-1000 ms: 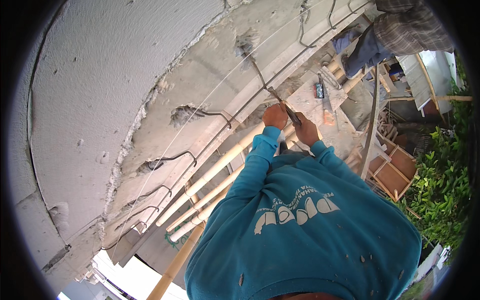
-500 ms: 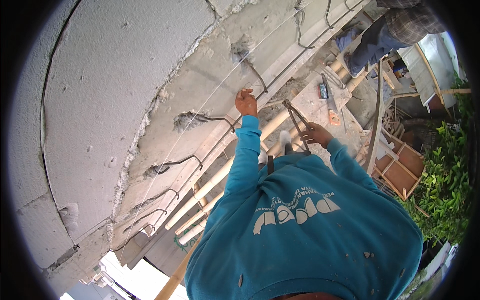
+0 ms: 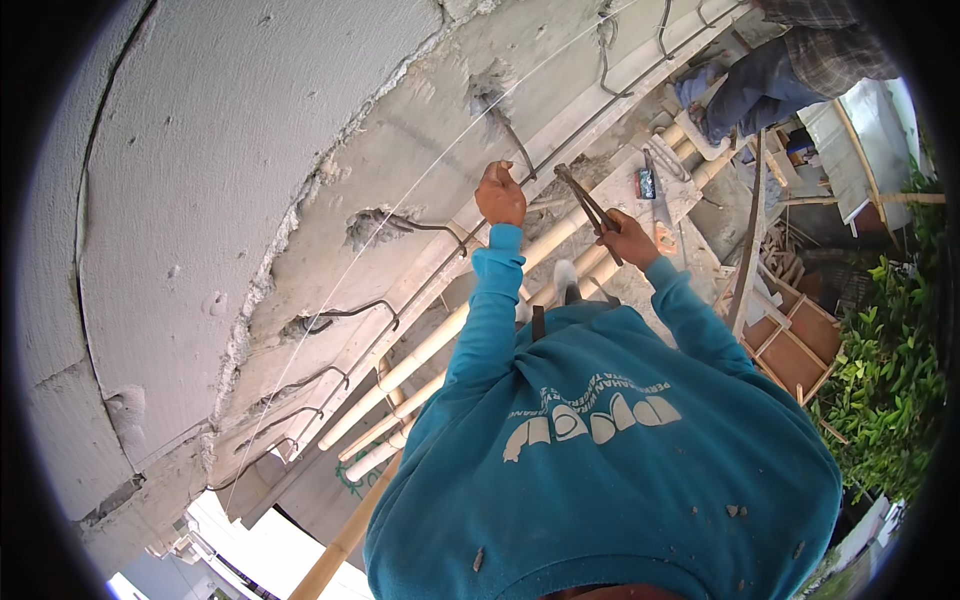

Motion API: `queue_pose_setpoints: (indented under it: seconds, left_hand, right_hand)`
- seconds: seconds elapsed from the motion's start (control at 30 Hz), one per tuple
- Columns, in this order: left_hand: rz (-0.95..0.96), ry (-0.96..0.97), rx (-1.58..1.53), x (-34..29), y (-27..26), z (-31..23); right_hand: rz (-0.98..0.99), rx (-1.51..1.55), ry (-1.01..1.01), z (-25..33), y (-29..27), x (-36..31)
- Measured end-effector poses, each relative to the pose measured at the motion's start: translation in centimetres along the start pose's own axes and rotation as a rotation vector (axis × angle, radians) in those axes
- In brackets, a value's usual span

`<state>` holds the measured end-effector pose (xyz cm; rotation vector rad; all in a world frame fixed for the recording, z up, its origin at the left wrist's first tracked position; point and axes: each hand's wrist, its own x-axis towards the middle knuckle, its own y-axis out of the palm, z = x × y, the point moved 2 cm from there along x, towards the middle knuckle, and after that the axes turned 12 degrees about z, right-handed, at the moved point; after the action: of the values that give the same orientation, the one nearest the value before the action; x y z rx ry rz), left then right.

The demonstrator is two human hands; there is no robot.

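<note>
My left hand [image 3: 501,195] is closed beside a long steel rod [image 3: 455,258] that runs along the wall's lower ledge. Its fingertips press together near a hooked bar [image 3: 517,146] that sticks out of a chipped hole; whatever they pinch is too small to make out. In my right hand [image 3: 628,240] is a pair of long-handled pincers [image 3: 588,200], its head pointing up and left toward the rod. The jaws look apart from the rod. Several more bent bars [image 3: 352,318] come out of the concrete wall [image 3: 400,200] and hook over the rod.
A taut white string [image 3: 365,255] crosses the wall. Bamboo poles [image 3: 425,352] lie below me. On a dusty board are a handsaw with an orange handle [image 3: 665,240] and a small blue box [image 3: 645,183]. A co-worker [image 3: 765,85] is at upper right; leafy plants [image 3: 885,360] stand at right.
My right hand has raised the pincers toward the rod, and their handles have come closer together. My left hand has turned slightly, fingers still closed, near the same spot.
</note>
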<state>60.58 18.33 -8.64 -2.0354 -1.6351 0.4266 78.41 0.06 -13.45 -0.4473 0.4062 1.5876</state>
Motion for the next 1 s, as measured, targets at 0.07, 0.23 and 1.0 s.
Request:
queue_pose_setpoints:
  seconds: [0.07, 0.23, 1.0]
  left_hand:
    - [0.194, 0.038, 0.230, 0.5, 1.9, -3.1]
    - [0.698, 0.393, 0.688, -5.9, 5.6, -3.0]
    - [0.055, -0.245, 0.184, -3.8, -2.1, 4.7]
  right_hand:
    - [-0.046, 0.206, 0.025, 0.7, 1.9, -0.4]
    - [-0.138, 0.408, 0.108, -0.7, 3.4, -2.3]
    - [-0.200, 0.376, 0.089, -2.3, 4.6, -3.3]
